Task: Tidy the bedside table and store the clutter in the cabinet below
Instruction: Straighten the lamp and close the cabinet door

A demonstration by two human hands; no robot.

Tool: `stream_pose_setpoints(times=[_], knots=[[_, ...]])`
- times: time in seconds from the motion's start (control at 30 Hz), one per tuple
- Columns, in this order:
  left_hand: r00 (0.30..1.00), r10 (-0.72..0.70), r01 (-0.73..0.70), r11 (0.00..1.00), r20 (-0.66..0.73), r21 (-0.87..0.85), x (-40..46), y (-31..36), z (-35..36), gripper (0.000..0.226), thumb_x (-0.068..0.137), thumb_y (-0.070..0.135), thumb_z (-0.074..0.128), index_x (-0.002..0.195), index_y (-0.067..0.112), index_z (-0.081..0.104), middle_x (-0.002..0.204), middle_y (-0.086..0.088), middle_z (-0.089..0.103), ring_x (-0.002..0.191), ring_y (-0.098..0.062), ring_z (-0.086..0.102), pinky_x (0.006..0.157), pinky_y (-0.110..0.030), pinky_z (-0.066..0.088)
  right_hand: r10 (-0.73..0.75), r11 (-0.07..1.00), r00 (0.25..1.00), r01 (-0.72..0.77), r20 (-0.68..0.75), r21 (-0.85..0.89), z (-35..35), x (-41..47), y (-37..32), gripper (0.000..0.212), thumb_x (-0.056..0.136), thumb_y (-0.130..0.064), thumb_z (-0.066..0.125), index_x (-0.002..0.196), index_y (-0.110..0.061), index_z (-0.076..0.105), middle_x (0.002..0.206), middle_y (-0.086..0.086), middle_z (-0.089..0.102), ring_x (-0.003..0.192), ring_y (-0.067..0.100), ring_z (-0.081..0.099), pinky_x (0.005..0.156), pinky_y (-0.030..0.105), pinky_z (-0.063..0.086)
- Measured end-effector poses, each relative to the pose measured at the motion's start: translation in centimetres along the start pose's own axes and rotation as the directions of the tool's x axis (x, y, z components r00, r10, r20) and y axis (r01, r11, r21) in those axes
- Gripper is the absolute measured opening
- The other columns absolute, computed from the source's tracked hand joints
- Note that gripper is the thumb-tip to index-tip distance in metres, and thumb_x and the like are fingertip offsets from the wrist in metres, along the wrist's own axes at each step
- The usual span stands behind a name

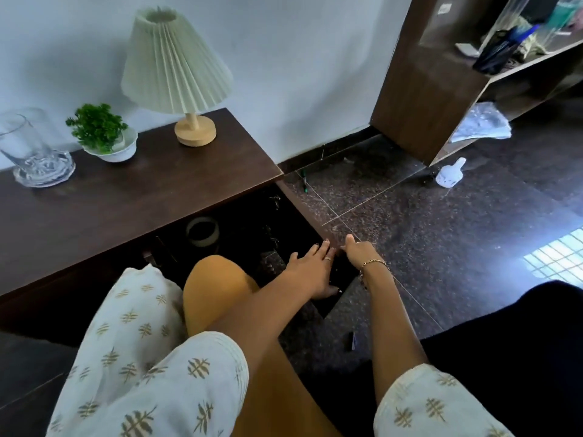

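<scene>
The dark wooden bedside table [104, 197] carries a pleated lamp [176, 67], a small green plant in a white bowl [101, 130] and a clear glass vase [31, 149]. The cabinet below stands open, and a roll of tape [202, 232] and some dim dark items lie inside. Its door [303, 212] is swung out to the right. My left hand [312, 271] lies flat on the door's inner face with its fingers straight. At the door's free edge, my right hand [358, 252] curls its fingers over the edge with the thumb up.
A brown shelf unit [419, 89] stands at the right with pens and clutter on it. On the dark stone floor lie a plastic bag [482, 124], a white bulb-shaped item [449, 173], a green pen [304, 181] and a small dark object [352, 340].
</scene>
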State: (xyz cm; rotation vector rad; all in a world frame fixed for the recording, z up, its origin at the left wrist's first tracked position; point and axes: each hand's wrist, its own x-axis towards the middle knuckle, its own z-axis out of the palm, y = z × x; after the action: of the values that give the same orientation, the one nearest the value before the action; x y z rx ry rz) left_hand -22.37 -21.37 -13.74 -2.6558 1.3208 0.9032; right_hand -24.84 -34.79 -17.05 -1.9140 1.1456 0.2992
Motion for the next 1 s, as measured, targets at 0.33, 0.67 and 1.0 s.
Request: stream_pose_setpoints(times=[0.33, 0.67, 1.0], knots=[[0.996, -0.086, 0.086, 0.996, -0.008, 0.033, -4.2, -3.6, 1.8, 0.095, 0.089, 0.058, 0.047, 0.150, 0.010, -0.007, 0.159, -0.002, -0.016, 0.147, -0.021, -0.007, 0.116, -0.054, 0.008, -0.103, 0.987, 0.952, 0.134, 0.288, -0.089, 3.6, -3.9, -1.7, 0.054, 0.099, -0.041, 0.031, 0.111, 0.002, 0.062, 0.115, 0.016, 0.065, 0.109, 0.031, 0.061, 0.075, 0.034, 0.047], [0.960, -0.219, 0.241, 0.963, -0.174, 0.119, -8.5, -12.2, 3.8, 0.071, 0.100, 0.037, 0.036, 0.151, 0.013, -0.008, 0.159, -0.001, -0.013, 0.147, -0.018, -0.009, 0.118, -0.044, 0.004, -0.269, 0.894, 0.811, 0.411, 0.520, -0.178, 13.4, -7.3, -3.7, 0.029, 0.097, -0.009, 0.042, 0.120, -0.001, 0.057, 0.096, 0.005, 0.064, 0.079, 0.011, 0.054, 0.069, 0.012, 0.044], [0.794, -0.386, 0.475, 0.876, -0.469, 0.084, -9.5, -23.9, -0.1, 0.098, 0.083, 0.049, 0.062, 0.151, 0.015, 0.000, 0.159, -0.003, -0.012, 0.147, -0.024, -0.006, 0.117, -0.048, 0.006, -0.307, 0.887, 0.774, 0.444, 0.554, -0.130, 21.0, -6.1, -11.9, 0.061, 0.068, -0.023, 0.049, 0.128, -0.014, 0.045, 0.121, 0.016, 0.060, 0.110, 0.033, 0.058, 0.096, 0.047, 0.048]])
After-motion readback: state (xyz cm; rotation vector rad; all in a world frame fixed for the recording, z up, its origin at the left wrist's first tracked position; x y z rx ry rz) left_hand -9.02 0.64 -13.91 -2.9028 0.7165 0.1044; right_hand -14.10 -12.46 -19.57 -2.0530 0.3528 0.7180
